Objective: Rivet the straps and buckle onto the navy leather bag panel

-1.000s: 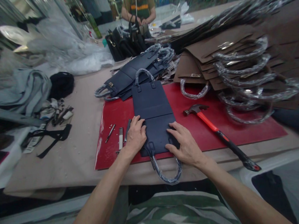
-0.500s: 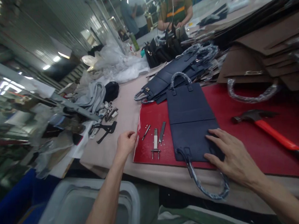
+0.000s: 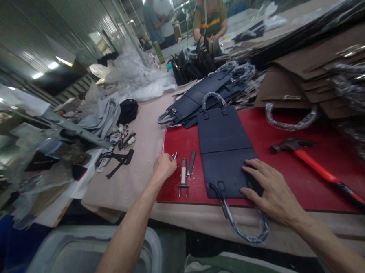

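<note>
Head view: the desk [image 3: 135,171] runs out ahead of both hands, and a red mat [image 3: 282,176] lies on it beneath them. A navy bag panel [image 3: 226,150] lies flat on the mat between the two hands. Its far handle points away from the person, and its near wrapped handle [image 3: 245,231] hangs over the desk edge just below the right hand [image 3: 273,195]. A hammer [image 3: 322,172] with a red shaft lies to the right of that hand, apart from it. Stacks of brown panels [image 3: 320,72] and navy panels [image 3: 195,101] lie well beyond both hands.

The step in hand looks like fetching a small tool while the panel is held in place. The right hand is spread open, palm down, with its fingers pressing the panel's near right corner. The left hand [image 3: 164,166] is curled shut at the left edge of the mat, its fingers closed over the near end of a thin metal pin [image 3: 175,155]. Only the pin's tip shows past the knuckles, and it is not clear whether the pin has left the mat. Two flat metal tools [image 3: 183,175] lie just to the right of the left hand, between it and the panel, untouched.

The next move seems to call for a firm pinch on so slim a piece. It also calls for steady pressure from the right hand so the panel does not slide.
</note>
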The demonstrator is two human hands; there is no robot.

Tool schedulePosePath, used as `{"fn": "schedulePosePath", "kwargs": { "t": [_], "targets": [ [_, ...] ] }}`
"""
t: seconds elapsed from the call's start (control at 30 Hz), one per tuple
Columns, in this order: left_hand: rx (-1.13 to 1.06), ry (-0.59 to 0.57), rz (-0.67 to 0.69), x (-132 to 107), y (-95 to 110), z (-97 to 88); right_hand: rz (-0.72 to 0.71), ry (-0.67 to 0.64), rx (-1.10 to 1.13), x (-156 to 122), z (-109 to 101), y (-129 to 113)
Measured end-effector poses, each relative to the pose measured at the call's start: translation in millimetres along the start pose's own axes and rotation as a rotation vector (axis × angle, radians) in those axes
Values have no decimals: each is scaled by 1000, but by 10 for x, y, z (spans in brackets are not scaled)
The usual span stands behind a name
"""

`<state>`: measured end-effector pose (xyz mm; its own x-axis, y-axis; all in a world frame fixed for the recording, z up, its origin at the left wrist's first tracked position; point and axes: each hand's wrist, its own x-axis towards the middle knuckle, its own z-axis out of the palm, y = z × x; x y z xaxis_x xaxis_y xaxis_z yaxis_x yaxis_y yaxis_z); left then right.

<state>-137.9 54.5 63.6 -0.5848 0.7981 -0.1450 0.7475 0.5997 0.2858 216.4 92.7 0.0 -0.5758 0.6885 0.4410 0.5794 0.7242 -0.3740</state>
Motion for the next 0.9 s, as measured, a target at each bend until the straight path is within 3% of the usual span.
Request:
{"fn": "schedulePosePath", "kwargs": {
  "t": [0.13,0.23,0.43,0.57,0.73,0.9],
  "targets": [
    [-98,-40,37,-23,224,-12,23,3,22,-1,3,0],
    [-139,-57,89,-151,463,82,31,3,39,2,-12,-7],
    [110,66,177,-299,742,273,42,-1,71,17,-53,-50],
    [63,27,156,-221,654,211,50,-8,80,22,-61,-68],
    [50,81,101,-336,323,52,37,-1,70,20,-56,-68],
    [123,-63,73,-583,93,-1,20,9,74,19,-42,-60]
  ]
}}
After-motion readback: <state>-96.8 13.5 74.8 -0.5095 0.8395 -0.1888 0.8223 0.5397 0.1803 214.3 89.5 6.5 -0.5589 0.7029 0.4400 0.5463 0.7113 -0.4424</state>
